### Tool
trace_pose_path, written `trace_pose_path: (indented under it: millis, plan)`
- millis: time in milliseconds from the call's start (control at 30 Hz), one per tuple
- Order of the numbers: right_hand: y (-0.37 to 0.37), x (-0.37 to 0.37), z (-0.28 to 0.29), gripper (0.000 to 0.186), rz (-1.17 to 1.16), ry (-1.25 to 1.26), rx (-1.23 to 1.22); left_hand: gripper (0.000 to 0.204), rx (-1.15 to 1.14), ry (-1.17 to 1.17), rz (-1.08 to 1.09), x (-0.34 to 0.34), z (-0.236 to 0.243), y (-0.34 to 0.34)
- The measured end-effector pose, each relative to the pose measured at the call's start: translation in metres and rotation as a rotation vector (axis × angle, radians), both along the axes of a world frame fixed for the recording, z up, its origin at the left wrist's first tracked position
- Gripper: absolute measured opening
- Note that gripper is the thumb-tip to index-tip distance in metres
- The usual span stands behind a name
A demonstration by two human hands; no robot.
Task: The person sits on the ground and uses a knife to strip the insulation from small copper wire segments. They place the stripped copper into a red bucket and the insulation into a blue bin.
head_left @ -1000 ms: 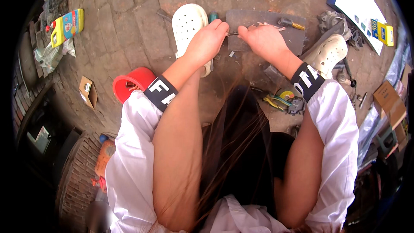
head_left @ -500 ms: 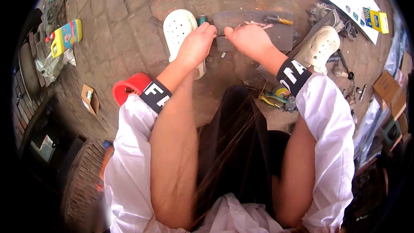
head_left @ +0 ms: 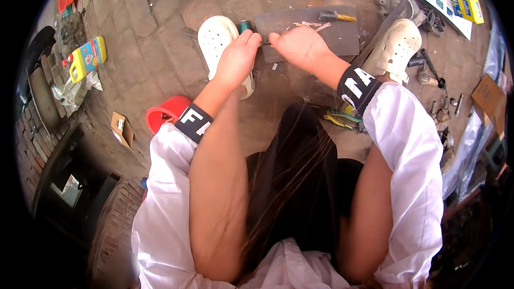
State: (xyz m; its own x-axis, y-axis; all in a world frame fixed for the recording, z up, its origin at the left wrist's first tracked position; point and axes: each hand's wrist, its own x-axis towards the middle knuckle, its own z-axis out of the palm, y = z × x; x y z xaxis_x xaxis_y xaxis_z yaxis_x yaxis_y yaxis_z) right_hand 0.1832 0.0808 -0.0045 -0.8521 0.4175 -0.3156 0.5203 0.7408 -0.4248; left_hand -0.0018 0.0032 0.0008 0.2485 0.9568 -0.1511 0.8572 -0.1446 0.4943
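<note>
Since a second ago your hands have kept to the same spot at the near edge of the dark flat slab (head_left: 313, 29) on the paved floor (head_left: 155, 37); only your head has dipped, so the work sits higher in view. That reads as steady, fine work rather than a new step. Your left hand (head_left: 236, 60) is clenched round a green-handled tool (head_left: 244, 25), probably a screwdriver, its handle poking out above the knuckles. Your right hand (head_left: 297, 47) is closed, pinching something small at the slab's edge, just beside the left fingertips. What it holds is too small to tell, and the tool's tip is hidden between your hands. A white clog (head_left: 218, 40) lies just left of your left hand. The yellow-handled tool (head_left: 336, 17) rests untouched on the slab's far side.
</note>
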Motion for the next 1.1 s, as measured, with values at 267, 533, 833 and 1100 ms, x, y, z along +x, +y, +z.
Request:
trace_pose_path:
  millis: [267, 533, 833, 1100]
  plan:
    - [-0.01, 0.026, -0.004, 0.012, 0.001, 0.044, 0.102, 0.011, -0.026, -0.048, 0.063, -0.008, -0.001, -0.008]
    - [0.015, 0.031, 0.032, 0.013, -0.208, 0.257, 0.129, 0.007, -0.159, -0.283, 0.346, -0.009, 0.015, -0.004]
    - [0.071, 0.116, 0.039, 0.019, -0.772, 0.265, 0.245, 0.006, -0.504, -0.576, 0.391, 0.015, 0.006, 0.009]
    - [0.094, 0.129, 0.015, 0.028, -0.698, 0.312, 0.395, 0.013, -0.051, -0.341, 0.154, 0.023, 0.018, 0.012]
